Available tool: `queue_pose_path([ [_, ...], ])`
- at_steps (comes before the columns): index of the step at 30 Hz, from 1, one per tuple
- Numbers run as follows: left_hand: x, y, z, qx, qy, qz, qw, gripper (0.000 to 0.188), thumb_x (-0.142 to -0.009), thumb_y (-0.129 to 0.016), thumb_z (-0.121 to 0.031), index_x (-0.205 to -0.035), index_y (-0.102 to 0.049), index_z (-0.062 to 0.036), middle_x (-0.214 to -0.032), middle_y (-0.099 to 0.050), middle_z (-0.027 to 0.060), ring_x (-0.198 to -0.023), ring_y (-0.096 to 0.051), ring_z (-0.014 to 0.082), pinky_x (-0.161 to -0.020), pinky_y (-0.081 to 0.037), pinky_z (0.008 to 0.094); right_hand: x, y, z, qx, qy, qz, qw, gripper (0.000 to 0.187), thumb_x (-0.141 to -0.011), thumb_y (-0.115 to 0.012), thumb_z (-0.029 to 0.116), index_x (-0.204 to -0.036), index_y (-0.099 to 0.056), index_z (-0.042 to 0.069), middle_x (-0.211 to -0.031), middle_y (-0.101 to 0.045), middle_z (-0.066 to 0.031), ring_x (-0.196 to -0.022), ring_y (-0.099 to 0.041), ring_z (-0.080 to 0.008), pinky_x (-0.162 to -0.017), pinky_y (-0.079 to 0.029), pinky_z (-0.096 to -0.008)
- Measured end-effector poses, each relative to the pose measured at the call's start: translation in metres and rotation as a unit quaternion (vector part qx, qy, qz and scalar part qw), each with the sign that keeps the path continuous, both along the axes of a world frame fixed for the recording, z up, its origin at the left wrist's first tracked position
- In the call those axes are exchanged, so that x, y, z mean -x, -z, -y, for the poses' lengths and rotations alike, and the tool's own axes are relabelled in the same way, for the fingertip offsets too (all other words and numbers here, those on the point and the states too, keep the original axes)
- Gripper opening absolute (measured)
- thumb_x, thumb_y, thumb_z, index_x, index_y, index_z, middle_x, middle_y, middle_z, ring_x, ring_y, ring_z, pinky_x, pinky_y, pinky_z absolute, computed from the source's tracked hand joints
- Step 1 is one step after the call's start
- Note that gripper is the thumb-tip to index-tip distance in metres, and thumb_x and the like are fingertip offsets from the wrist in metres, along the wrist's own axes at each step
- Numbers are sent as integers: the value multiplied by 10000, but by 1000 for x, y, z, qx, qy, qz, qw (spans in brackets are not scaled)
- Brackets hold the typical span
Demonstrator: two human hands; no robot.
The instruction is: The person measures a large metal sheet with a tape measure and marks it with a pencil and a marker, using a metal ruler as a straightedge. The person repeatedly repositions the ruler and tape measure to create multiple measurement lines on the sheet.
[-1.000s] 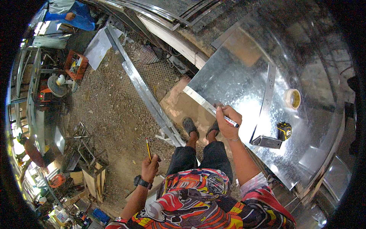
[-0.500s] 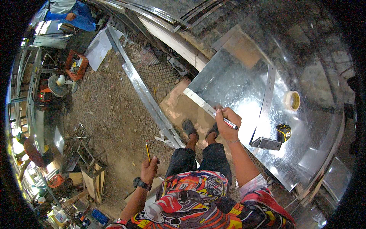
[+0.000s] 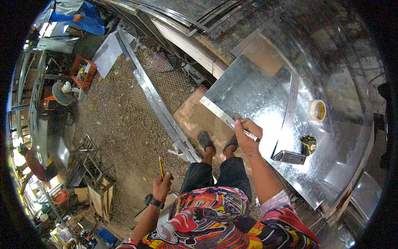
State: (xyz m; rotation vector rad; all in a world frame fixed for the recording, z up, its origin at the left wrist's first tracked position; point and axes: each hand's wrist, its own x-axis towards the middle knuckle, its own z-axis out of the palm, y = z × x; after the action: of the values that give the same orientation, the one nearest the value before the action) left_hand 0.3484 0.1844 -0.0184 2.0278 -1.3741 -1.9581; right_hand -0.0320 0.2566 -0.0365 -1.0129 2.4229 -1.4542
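Observation:
My right hand (image 3: 248, 139) is closed around a white marker (image 3: 251, 136) with a dark rear end. Its fingers rest at the edge of a shiny metal sheet (image 3: 257, 93), over a pale strip of tape (image 3: 212, 107) that runs along that edge. The marker's tip is hidden by the fingers. My left hand (image 3: 162, 185) grips a yellow pencil (image 3: 161, 167) upright, away from the sheet. On the metal lie a try square (image 3: 292, 99), a black and yellow tape measure (image 3: 307, 145) by the square's handle, and a roll of masking tape (image 3: 311, 111).
A long metal channel (image 3: 155, 101) lies across the gravelly ground at my left front. Farther left are a fan (image 3: 63, 92), an orange crate (image 3: 82, 71) and a wooden stand (image 3: 99, 198). Beyond the sheet runs a bench with metal strips (image 3: 211, 18). Another person's hand (image 3: 78, 18) shows far left.
Both hands stay almost where they were, with the marker and the pencil still in them. Only a slight shift of the view shows.

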Motion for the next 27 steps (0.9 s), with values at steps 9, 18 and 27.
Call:
queue_pose_path([
  [9, 0, -1, -3, -13, -2, 11, 1000, 384, -1057, -626, -422, -882, -665, -82, -620, -475, -75, -509, -398, 46, -465, -302, 256, 0, -2, 6, 83, -25, -17, 996, 225, -878, -753, -29, -705, -614, 8, -690, -678, -99, -582, -648, -148, -559, -514, -309],
  [18, -2, 4, -3, -14, -5, 18, 1000, 383, -1055, -626, -423, -883, -665, -83, -603, -463, -78, -501, -397, 48, -457, -304, 262, 0, -4, 7, 73, -28, -11, 997, 239, -875, -749, -33, -698, -593, 4, -675, -662, -107, -578, -653, -167, -549, -508, -319],
  [27, 1, 1, -4, -1, 4, 2, 1000, 376, -1055, -629, -413, -875, -666, -85, -610, -481, -74, -491, -410, 51, -445, -314, 262, -2, -12, 4, 43, 11, 63, 997, 257, -919, -732, 13, -713, -579, 22, -684, -669, -65, -642, -647, -117, -607, -523, -307],
])
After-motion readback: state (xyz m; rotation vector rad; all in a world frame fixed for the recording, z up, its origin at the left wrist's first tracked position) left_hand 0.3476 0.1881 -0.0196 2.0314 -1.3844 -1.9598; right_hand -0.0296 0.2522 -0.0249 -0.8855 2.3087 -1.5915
